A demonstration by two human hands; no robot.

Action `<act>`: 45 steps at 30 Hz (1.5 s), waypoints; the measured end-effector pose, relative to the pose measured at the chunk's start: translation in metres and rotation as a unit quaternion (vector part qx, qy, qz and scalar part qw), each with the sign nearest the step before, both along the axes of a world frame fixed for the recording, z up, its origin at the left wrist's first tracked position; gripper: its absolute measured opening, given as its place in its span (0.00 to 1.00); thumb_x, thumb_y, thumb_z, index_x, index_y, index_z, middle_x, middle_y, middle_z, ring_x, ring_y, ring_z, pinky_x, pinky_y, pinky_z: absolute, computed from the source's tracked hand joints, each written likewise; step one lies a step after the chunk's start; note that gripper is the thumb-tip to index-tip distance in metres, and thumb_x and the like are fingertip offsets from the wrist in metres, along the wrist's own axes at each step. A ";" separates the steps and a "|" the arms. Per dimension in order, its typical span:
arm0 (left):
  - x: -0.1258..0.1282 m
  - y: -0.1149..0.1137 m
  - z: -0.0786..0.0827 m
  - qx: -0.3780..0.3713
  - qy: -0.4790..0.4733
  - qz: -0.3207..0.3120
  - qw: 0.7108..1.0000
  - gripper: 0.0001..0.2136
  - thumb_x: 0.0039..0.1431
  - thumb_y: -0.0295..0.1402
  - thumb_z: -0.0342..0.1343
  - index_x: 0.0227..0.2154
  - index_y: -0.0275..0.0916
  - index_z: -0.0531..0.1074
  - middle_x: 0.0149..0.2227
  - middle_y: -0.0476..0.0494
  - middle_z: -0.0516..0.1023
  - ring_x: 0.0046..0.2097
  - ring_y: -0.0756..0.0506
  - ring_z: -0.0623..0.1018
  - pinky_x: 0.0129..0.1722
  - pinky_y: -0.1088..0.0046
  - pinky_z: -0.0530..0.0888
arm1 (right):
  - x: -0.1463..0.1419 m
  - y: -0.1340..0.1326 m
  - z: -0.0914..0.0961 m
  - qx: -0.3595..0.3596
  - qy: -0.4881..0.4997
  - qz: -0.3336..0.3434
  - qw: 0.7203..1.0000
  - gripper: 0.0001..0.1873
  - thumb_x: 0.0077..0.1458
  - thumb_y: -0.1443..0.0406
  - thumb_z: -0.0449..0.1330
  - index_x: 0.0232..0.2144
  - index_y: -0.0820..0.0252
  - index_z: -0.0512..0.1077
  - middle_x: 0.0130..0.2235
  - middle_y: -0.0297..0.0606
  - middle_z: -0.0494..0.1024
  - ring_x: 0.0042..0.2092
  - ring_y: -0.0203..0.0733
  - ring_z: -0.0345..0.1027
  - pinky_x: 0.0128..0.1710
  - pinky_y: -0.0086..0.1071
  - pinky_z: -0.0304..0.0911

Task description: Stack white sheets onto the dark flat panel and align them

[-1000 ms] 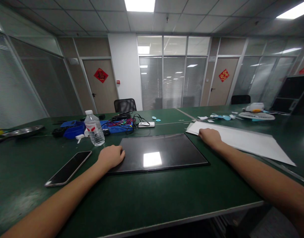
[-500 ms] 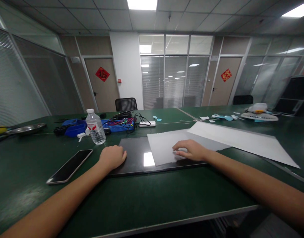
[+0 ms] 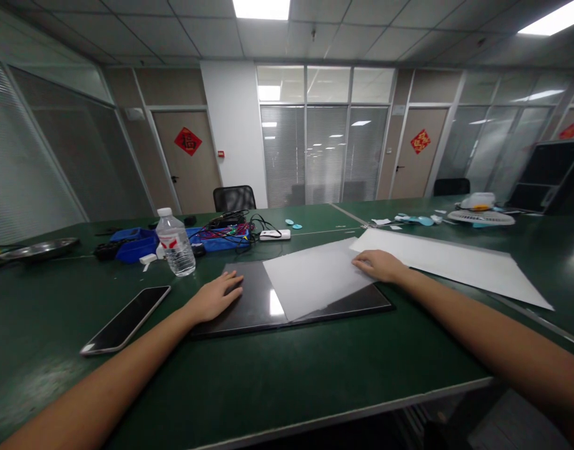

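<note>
A dark, glossy flat panel (image 3: pixel 249 294) lies on the green table, with a thin white sheet of paper (image 3: pixel 310 275) slanting across its middle and right part. My left hand (image 3: pixel 216 297) rests on the panel's left end, its fingers spread and holding nothing. At the sheet's right edge, my right hand (image 3: pixel 379 265) has its fingers together and bent over the paper; its thumb is hidden. Behind my right hand lies a larger white sheet (image 3: pixel 460 262), partly on the panel's far right side.
On the left are a smartphone (image 3: pixel 127 320) and a clear water bottle (image 3: pixel 175 247). Farther back stand blue trays (image 3: pixel 225 240) with tangled wires and a white power strip (image 3: pixel 275 235). A white fan-like object (image 3: pixel 481 215) sits at the back right of the table (image 3: pixel 287 375).
The sheet of paper has turned and shifted left on the panel. My right hand has moved right to its edge. My left hand's fingers have spread from a curled pose.
</note>
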State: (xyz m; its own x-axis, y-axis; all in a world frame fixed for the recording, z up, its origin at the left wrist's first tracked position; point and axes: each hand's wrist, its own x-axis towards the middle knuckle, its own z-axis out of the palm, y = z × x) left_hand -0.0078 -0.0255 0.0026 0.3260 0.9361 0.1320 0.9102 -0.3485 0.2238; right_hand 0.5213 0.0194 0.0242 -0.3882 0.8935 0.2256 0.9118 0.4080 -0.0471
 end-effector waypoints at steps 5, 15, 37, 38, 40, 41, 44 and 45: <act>-0.001 0.003 -0.005 0.011 -0.041 -0.001 0.999 0.36 0.67 0.58 0.36 0.66 0.39 0.66 0.71 0.40 0.61 0.73 0.38 0.57 0.71 0.55 0.53 | -0.033 -0.018 0.002 0.044 -0.039 0.084 0.995 0.29 0.69 0.49 0.47 0.49 0.58 0.82 0.48 0.47 0.81 0.49 0.51 0.73 0.51 0.41 0.63; -0.002 0.005 -0.003 0.014 -0.034 0.014 0.999 0.39 0.60 0.55 0.50 0.69 0.37 0.59 0.73 0.36 0.54 0.73 0.35 0.56 0.71 0.55 0.54 | -0.077 -0.054 0.010 0.014 0.025 0.237 0.971 0.26 0.69 0.49 0.50 0.50 0.56 0.81 0.48 0.45 0.80 0.49 0.48 0.72 0.50 0.41 0.64; 0.000 0.000 0.006 0.036 -0.056 0.076 0.995 0.30 0.64 0.50 0.44 0.59 0.39 0.75 0.66 0.38 0.69 0.65 0.39 0.71 0.66 0.64 0.64 | -0.026 -0.016 0.001 0.030 -0.009 -0.133 0.991 0.29 0.65 0.50 0.49 0.32 0.60 0.83 0.34 0.50 0.82 0.38 0.52 0.76 0.40 0.40 0.66; -0.001 0.001 0.005 0.039 -0.063 0.076 0.994 0.30 0.63 0.51 0.44 0.59 0.39 0.75 0.66 0.39 0.69 0.65 0.39 0.72 0.66 0.64 0.64 | -0.023 -0.014 0.000 0.022 0.006 -0.108 0.994 0.27 0.65 0.50 0.50 0.33 0.59 0.84 0.35 0.48 0.83 0.38 0.51 0.76 0.41 0.39 0.66; -0.003 0.003 0.003 0.043 -0.074 0.075 0.994 0.30 0.63 0.51 0.45 0.59 0.39 0.75 0.67 0.39 0.68 0.65 0.38 0.72 0.66 0.64 0.64 | -0.014 -0.009 -0.001 0.007 0.037 -0.047 0.998 0.26 0.65 0.52 0.51 0.35 0.59 0.84 0.41 0.46 0.84 0.42 0.50 0.76 0.45 0.38 0.67; -0.004 0.003 0.002 0.044 -0.075 0.075 0.993 0.30 0.63 0.51 0.45 0.59 0.39 0.75 0.67 0.39 0.68 0.64 0.38 0.73 0.66 0.64 0.64 | -0.010 -0.006 -0.002 -0.002 0.051 -0.015 0.999 0.25 0.65 0.52 0.51 0.35 0.58 0.84 0.45 0.45 0.84 0.44 0.50 0.76 0.48 0.38 0.66; -0.005 0.005 0.002 0.048 -0.058 0.079 0.994 0.29 0.62 0.48 0.46 0.59 0.39 0.75 0.67 0.38 0.69 0.65 0.38 0.72 0.66 0.62 0.65 | 0.009 0.008 -0.007 -0.011 0.068 0.039 0.997 0.22 0.64 0.55 0.52 0.41 0.56 0.84 0.53 0.41 0.81 0.52 0.50 0.74 0.55 0.39 0.65; -0.005 0.005 0.002 0.050 -0.050 0.080 0.994 0.29 0.62 0.47 0.46 0.59 0.39 0.74 0.67 0.38 0.69 0.65 0.38 0.72 0.66 0.62 0.64 | 0.016 0.013 -0.009 0.000 0.064 0.032 0.997 0.21 0.64 0.56 0.53 0.45 0.56 0.83 0.54 0.41 0.80 0.54 0.51 0.73 0.56 0.41 0.64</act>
State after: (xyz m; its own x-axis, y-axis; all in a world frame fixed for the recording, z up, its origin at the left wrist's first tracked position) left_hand -0.0126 -0.0207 0.0044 0.1545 0.9555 0.2513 0.9306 -0.2262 0.2879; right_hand 0.5375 0.0328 0.0148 -0.4118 0.8683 0.2766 0.8705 0.4646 -0.1626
